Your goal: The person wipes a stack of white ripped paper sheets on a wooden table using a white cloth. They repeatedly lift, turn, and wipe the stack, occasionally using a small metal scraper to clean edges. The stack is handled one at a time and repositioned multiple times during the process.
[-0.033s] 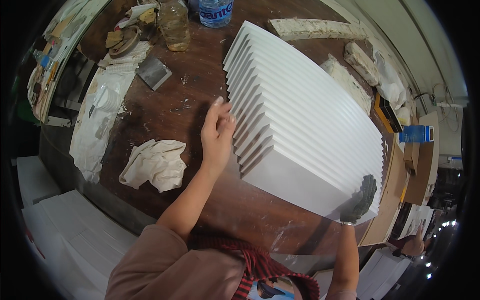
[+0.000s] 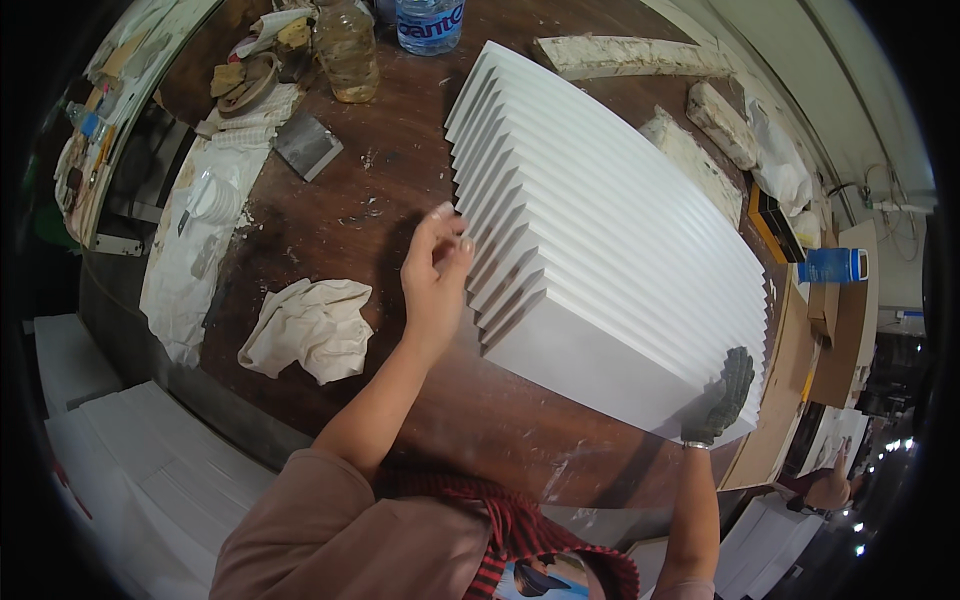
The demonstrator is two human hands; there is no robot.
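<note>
A large white block (image 2: 620, 250) with a ridged, pleated top lies across the brown table (image 2: 410, 120). Beside its zigzag left edge is my bare left hand (image 2: 435, 280). The fingers are bent and slightly blurred, with a gap between them and the thumb; I see nothing held, and whether the tips touch the ridges I cannot tell. My right hand (image 2: 722, 398), in a dark grey glove, lies with fingers stretched over the ridges at the block's near right corner. A crumpled off-white cloth (image 2: 308, 330) sits left of my left forearm.
A grey sanding block (image 2: 307, 146) lies at the far left, near a bottle of cloudy liquid (image 2: 347, 50) and a clear blue-labelled bottle (image 2: 430, 25). Rough plaster-like pieces (image 2: 722, 125) line the far right. A blue container (image 2: 832, 266) stands right, and white slabs (image 2: 150, 480) stack at lower left.
My left hand has shifted slightly toward me along the block's left edge, its fingers bending a little more. The gloved right hand and the block stay in place.
</note>
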